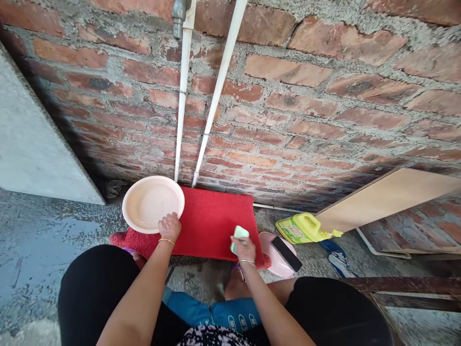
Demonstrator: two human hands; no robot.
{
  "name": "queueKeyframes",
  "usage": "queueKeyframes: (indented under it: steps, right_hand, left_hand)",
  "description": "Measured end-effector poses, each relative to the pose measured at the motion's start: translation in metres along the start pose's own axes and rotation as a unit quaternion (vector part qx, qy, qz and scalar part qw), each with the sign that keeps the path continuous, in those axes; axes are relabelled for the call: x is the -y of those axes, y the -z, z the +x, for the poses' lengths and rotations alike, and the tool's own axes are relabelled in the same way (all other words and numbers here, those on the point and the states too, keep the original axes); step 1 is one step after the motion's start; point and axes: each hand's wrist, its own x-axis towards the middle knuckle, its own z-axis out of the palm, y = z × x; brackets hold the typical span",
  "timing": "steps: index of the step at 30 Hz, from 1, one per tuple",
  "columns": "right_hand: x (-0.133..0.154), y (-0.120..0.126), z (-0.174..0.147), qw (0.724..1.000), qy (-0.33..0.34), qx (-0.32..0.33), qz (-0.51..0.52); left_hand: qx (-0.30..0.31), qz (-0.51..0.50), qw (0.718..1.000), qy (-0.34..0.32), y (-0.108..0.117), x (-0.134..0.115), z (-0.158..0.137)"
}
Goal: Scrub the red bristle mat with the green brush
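Note:
My left hand [170, 227] grips the near right rim of a pale pink plastic basin [151, 204], which looks slightly tilted over the left part of a red mat [212, 221]. Whether the basin holds water I cannot tell. In my right hand [245, 249] is a light green scrub brush [241, 233], its bristles showing along the left side, over the right part of the mat. The mat lies spread on the wet floor in front of my feet.
A pink lid-like dish [275, 264] with a black phone [286, 253] sits right of the mat, beside a yellow detergent jug [300, 227]. White pipes [182, 105] and a metal tap [178, 18] run along the brick wall. A pale slab [39, 125] leans at left, a board [389, 199] at right.

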Motion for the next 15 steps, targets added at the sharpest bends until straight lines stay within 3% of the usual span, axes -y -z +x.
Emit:
queueKeyframes:
  steps: [2,4,6,8,10,11,13,15]
  right_hand:
    - [0.026,-0.029,-0.026,0.993,0.088,0.076,-0.032]
    - [0.050,-0.054,-0.057,0.953,0.215,0.195,-0.088]
    - [0.071,-0.072,-0.088,0.876,0.342,0.309,-0.138]
    - [0.086,-0.084,-0.108,0.796,0.438,0.382,-0.171]
    - [0.096,-0.092,-0.113,0.753,0.482,0.407,-0.187]
    - [0.099,-0.093,-0.109,0.751,0.485,0.404,-0.193]
    - [0.100,-0.091,-0.091,0.777,0.466,0.369,-0.206]
    - [0.094,-0.081,-0.062,0.841,0.397,0.307,-0.202]
  left_hand:
    - [0.004,0.003,1.000,0.000,0.002,0.000,-0.001]
    - [0.010,0.007,1.000,-0.002,0.005,0.000,-0.002]
    - [0.015,0.009,1.000,-0.007,0.007,0.000,-0.002]
    - [0.020,0.011,1.000,-0.009,0.009,0.000,-0.002]
    - [0.027,0.014,0.999,-0.008,0.009,0.000,-0.001]
    - [0.030,0.016,0.999,-0.009,0.009,-0.001,0.000]
    - [0.030,0.020,0.999,-0.012,0.009,-0.001,0.000]
    - [0.026,0.022,0.999,-0.012,0.008,-0.001,0.001]
